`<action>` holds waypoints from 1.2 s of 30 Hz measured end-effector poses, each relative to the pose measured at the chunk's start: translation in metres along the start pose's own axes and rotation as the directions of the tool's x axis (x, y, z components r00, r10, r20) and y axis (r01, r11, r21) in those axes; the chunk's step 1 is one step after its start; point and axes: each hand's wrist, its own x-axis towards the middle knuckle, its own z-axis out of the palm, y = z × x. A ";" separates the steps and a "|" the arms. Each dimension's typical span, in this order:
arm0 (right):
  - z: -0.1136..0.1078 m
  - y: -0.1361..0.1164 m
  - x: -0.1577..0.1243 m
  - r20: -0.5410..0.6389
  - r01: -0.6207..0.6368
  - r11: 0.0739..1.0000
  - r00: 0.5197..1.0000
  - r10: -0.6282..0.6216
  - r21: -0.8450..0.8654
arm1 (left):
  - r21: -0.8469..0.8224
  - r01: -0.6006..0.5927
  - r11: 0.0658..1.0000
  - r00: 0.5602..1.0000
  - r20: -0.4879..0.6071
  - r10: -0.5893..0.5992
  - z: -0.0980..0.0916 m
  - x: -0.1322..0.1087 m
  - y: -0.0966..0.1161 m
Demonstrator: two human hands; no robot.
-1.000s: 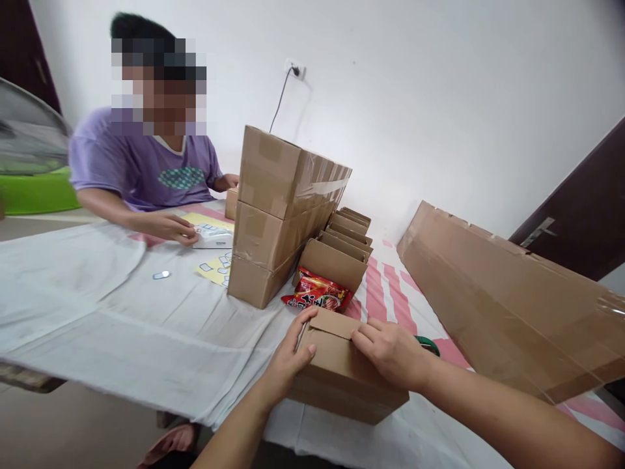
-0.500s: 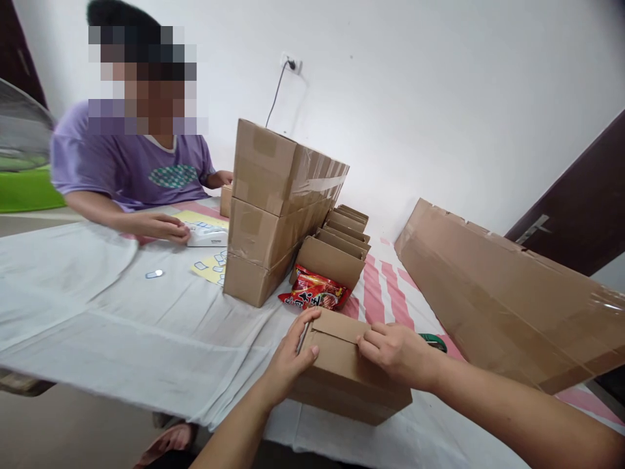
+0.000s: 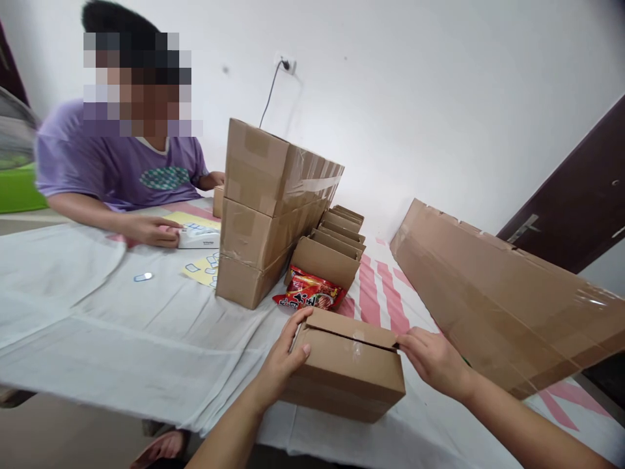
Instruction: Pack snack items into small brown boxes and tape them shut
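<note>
A small closed cardboard box lies at the near edge of the table, a strip of clear tape across its top seam. My left hand presses against its left end, thumb on the top flap, fingers curled on the side. At the box's right end, my right hand touches the corner with fingers bent. A red snack packet lies just behind the box.
A stack of taped cartons stands mid-table, with a row of open small boxes beside it. A long flat carton leans at the right. Across the white cloth, a person in a purple shirt handles a white device and yellow label sheets.
My right hand slid from the top middle of the box to its right end. The view shifted slightly left. My left hand stayed at the left end.
</note>
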 end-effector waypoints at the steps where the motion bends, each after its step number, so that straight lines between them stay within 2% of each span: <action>1: 0.007 0.005 -0.011 -0.053 -0.077 0.997 0.996 0.079 0.031 | -0.007 0.003 1.000 1.000 0.002 -0.003 0.000 0.000 0.000; 3: 0.026 0.012 -0.035 -0.097 -0.214 0.973 0.970 0.222 0.087 | -0.018 0.006 1.000 1.000 0.005 -0.006 0.001 0.001 -0.001; 6: 0.058 0.016 -0.068 0.028 -0.332 0.929 0.943 0.333 0.162 | -0.024 0.013 1.000 1.000 -0.003 -0.013 0.002 0.002 -0.001; 8: 0.076 0.014 -0.085 0.127 -0.376 0.907 0.926 0.357 0.191 | -0.017 0.014 1.000 1.000 -0.015 -0.014 0.002 0.002 -0.001; 10: 0.088 0.011 -0.095 0.176 -0.397 0.896 0.914 0.366 0.198 | -0.015 0.012 1.000 1.000 -0.022 -0.012 0.002 0.002 -0.001; 14: 0.095 0.010 -0.098 0.247 -0.406 0.897 0.900 0.360 0.172 | -0.035 0.020 0.999 1.000 -0.009 -0.021 0.002 0.001 0.000; 17: 0.086 0.017 -0.080 0.232 -0.419 0.887 0.898 0.374 0.193 | -0.030 0.018 0.999 1.000 -0.013 -0.018 0.002 0.000 0.001; 19: 0.073 0.022 -0.058 0.130 -0.440 0.860 0.898 0.420 0.259 | -0.030 0.013 0.999 1.000 -0.010 -0.014 0.002 0.001 0.000; 21: 0.057 0.023 -0.030 0.019 -0.458 0.818 0.876 0.483 0.348 | -0.035 0.014 0.999 1.000 -0.010 -0.014 0.002 0.002 0.000; 23: 0.040 0.017 0.000 -0.028 -0.431 0.786 0.870 0.493 0.442 | -0.033 0.018 0.999 1.000 -0.016 -0.019 0.003 0.002 -0.001; 24: 0.032 0.012 0.014 -0.033 -0.384 0.790 0.891 0.453 0.479 | -0.030 0.021 0.999 1.000 -0.018 -0.021 0.002 0.002 -0.001; 27: 0.018 -0.008 0.052 0.011 -0.197 0.825 0.974 0.226 0.530 | -0.023 0.027 0.999 1.000 -0.014 -0.027 0.002 0.002 -0.002; 30: 0.018 -0.024 0.075 0.037 -0.069 0.848 0.998 0.058 0.526 | -0.042 0.030 0.999 1.000 -0.004 -0.030 0.001 0.001 -0.002; 33: 0.022 -0.030 0.082 0.064 -0.046 0.862 0.998 0.015 0.505 | -0.045 0.026 0.999 1.000 -0.008 -0.027 0.001 0.001 -0.002; 36: 0.023 -0.027 0.077 0.077 -0.107 0.851 0.994 0.079 0.515 | -0.027 0.017 0.999 1.000 -0.014 -0.018 0.002 0.001 -0.001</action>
